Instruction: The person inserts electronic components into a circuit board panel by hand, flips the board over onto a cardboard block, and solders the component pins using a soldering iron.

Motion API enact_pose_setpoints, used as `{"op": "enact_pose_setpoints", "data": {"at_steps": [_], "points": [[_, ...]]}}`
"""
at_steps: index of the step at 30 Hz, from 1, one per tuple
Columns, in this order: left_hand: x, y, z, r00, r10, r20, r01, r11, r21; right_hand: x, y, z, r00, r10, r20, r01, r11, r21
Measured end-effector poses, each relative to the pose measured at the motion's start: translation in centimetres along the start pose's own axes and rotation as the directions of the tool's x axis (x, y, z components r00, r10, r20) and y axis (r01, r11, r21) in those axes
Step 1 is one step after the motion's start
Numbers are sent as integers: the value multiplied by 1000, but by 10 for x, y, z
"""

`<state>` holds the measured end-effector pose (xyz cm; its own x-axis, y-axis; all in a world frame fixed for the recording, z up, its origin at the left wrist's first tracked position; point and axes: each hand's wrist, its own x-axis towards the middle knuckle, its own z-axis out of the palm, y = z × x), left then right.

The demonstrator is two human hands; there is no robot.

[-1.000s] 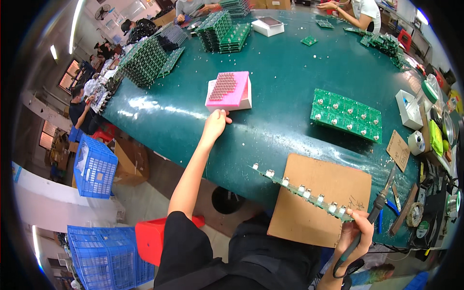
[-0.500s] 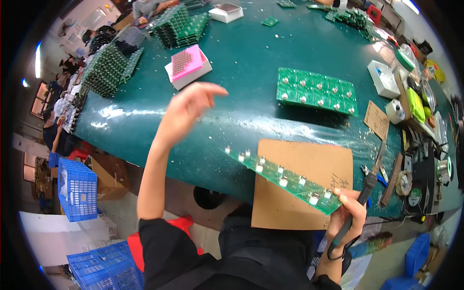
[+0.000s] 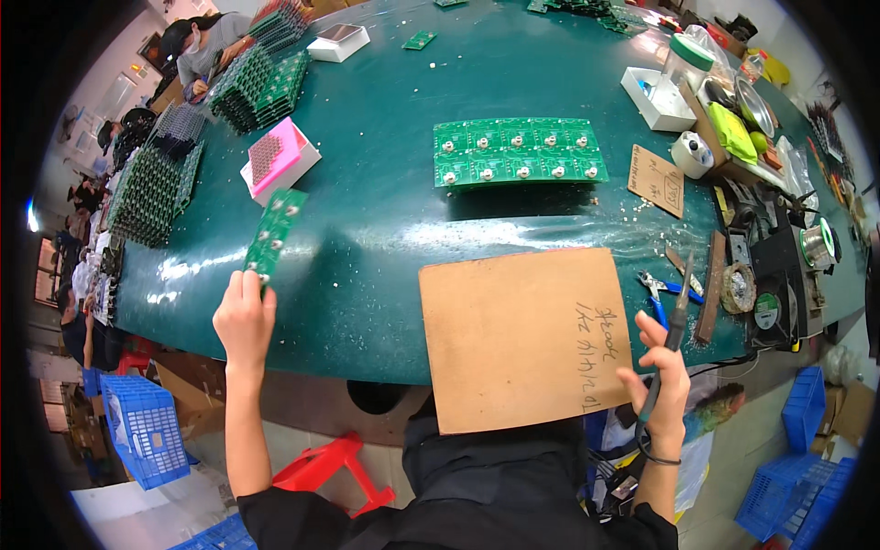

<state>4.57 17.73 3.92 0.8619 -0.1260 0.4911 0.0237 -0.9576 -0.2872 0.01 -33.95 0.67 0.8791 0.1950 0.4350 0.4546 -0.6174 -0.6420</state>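
Observation:
My left hand is closed on the near end of a green circuit board panel. The panel points away from me over the left part of the table, its small metal parts facing up. In my right hand lies a soldering iron, its tip pointing away and its cord looping at my wrist. The thumb and fingertips of that hand are apart beside a brown cardboard sheet at the table's near edge. Beyond the cardboard rests another green panel with two rows of round metal parts.
Past my left hand stands a white box with a pink tray of pins. Stacked boards line the far left, where a person sits. Blue cutters, a solder spool and a white box lie right.
The circuit board panel has passed from my right hand to my left and moved left, off the cardboard. My right hand keeps the soldering iron. The view has shifted.

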Motion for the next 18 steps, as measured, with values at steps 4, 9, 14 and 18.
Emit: {"op": "enact_pose_setpoints", "data": {"at_steps": [4, 9, 14, 18], "points": [[-9, -30, 49, 968, -132, 215, 98, 982, 162, -17, 3, -11, 972, -44, 229, 50, 998, -21], [24, 11, 27, 899, -264, 349, 301, 952, -54, -25, 8, -7, 907, -82, 413, 211, 938, -277], [76, 63, 16, 961, -50, 270, 228, 696, -681, 1, 13, -31, 962, -266, 59, 247, 943, 222], [89, 113, 21, 917, 247, 312, 285, 140, -948, 60, -1, -16, 955, 73, -288, 80, 871, 485]]}}
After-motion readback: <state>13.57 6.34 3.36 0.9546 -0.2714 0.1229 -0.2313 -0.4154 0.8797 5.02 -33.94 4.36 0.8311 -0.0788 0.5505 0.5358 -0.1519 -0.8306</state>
